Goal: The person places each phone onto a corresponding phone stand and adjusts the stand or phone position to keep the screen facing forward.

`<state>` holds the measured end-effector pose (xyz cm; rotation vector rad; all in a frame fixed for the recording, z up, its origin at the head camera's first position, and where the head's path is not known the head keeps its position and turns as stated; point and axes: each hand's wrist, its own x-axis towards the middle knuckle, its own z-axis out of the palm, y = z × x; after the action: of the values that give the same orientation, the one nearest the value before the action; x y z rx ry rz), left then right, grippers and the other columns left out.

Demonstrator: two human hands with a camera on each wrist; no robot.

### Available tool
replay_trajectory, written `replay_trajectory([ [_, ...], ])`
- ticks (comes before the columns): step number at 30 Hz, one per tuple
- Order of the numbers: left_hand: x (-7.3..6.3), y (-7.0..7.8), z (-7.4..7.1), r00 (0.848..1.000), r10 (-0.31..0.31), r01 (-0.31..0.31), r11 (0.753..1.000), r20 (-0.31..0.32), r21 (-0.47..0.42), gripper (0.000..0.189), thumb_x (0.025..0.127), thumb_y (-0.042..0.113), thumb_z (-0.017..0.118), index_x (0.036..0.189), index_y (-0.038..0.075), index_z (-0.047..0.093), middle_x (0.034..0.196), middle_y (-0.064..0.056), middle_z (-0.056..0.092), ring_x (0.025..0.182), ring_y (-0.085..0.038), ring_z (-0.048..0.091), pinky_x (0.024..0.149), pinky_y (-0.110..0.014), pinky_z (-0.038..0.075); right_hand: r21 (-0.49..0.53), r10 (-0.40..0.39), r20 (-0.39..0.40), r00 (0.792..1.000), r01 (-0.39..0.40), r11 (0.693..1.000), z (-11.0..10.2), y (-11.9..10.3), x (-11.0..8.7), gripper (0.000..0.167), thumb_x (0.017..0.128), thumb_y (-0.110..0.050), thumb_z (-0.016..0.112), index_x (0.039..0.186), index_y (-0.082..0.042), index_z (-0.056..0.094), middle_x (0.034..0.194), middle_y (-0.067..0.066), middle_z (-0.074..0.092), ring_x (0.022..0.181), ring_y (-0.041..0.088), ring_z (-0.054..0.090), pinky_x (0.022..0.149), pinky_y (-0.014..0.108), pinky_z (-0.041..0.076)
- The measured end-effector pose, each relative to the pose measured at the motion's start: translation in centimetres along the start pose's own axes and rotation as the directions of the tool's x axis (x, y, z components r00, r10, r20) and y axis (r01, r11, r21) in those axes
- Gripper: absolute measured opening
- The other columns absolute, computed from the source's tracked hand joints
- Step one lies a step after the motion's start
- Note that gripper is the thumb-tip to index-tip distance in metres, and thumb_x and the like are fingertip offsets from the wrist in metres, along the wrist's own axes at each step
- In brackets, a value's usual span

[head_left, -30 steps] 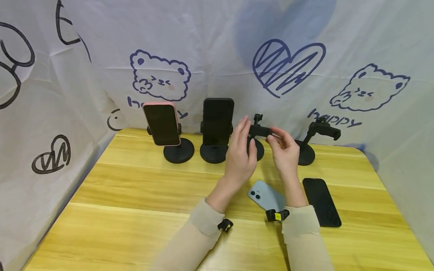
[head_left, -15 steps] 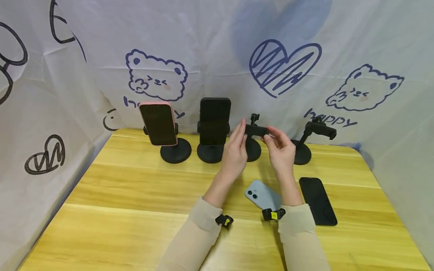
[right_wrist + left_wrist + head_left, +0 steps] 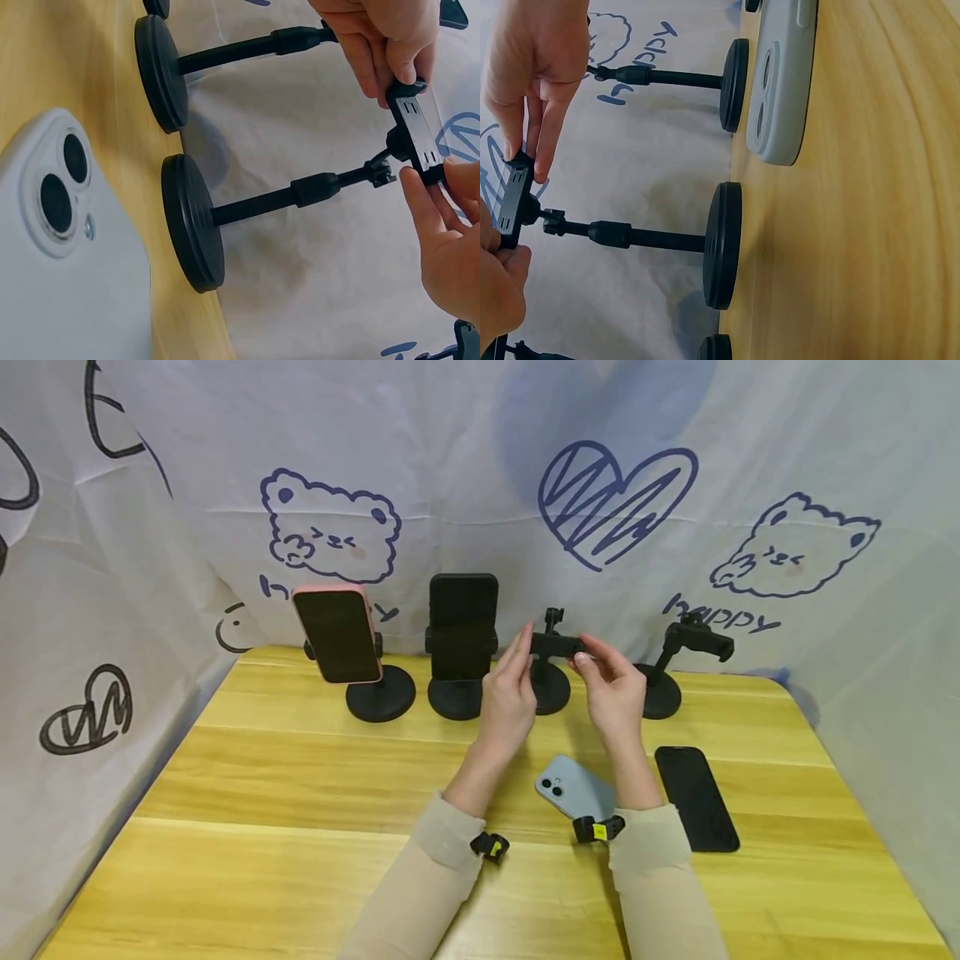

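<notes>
A black phone stand has its holder clamp [image 3: 557,645] raised on a thin pole above a round base [image 3: 551,689]. My left hand [image 3: 506,697] holds the clamp's left end; in the right wrist view the left thumb [image 3: 401,64] presses on that end, with other fingers behind. My right hand [image 3: 618,693] pinches the opposite end between thumb and fingers, which also shows in the left wrist view, where the right hand [image 3: 540,52] comes in from above. No phone sits in this clamp. Nearer me, a light blue phone [image 3: 577,787] lies camera side up, partly overlapped by the wrist camera.
Left of the hands, a pink-cased phone [image 3: 339,639] and a black phone [image 3: 463,627] stand in two other holders. Another phone stand [image 3: 660,693] without a phone is at the right. A dark phone [image 3: 697,797] lies on the wooden table [image 3: 285,860]. Printed cloth [image 3: 465,460] hangs behind.
My left fingers, earlier spread beside the clamp with the thumb apart, have come in onto its left end. The right hand keeps its pinch. The whole head view has shifted slightly.
</notes>
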<state>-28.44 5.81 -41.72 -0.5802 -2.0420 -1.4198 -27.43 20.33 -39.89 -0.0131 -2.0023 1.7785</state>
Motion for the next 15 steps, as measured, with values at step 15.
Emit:
replay_trajectory([
  [15, -0.11, -0.38, 0.02, 0.999, -0.004, 0.004, 1.000, -0.037, -0.008, 0.042, 0.104, -0.006, 0.055, 0.145, -0.001, 0.058, 0.146, -0.021, 0.058, 0.134, -0.028, 0.056, 0.107, -0.031, 0.049, 0.140, 0.058, -0.034, 0.998, -0.053, 0.989, 0.50, -0.23, -0.01, 0.031, 0.100, -0.003, 0.067, 0.130, 0.005, 0.070, 0.123, 0.019, 0.069, 0.090, 0.009, 0.074, 0.090, 0.027, 0.060],
])
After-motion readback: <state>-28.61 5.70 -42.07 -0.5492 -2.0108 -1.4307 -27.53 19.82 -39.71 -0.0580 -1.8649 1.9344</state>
